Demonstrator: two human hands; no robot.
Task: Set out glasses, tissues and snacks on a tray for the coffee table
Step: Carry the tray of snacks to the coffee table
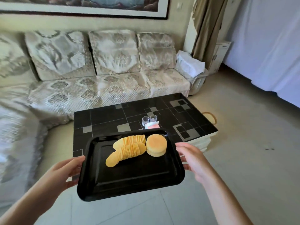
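Observation:
I hold a black rectangular tray (129,181) in the air in front of the coffee table (105,120). My left hand (68,171) grips its left rim and my right hand (193,161) grips its right rim. On the tray lie two fanned rows of yellow potato chips (128,149) and, to their right, a round golden bun (156,145). On the black tiled table beyond the tray stand two small clear glasses (149,120) with a pink-and-white tissue pack (152,125) just in front of them.
A patterned L-shaped sofa (97,85) runs behind and left of the table. A white-covered box (190,65) sits at the sofa's right end beside a curtain (207,26). Pale tiled floor (243,143) spreads to the right, with a round tan object (211,117) beyond the table.

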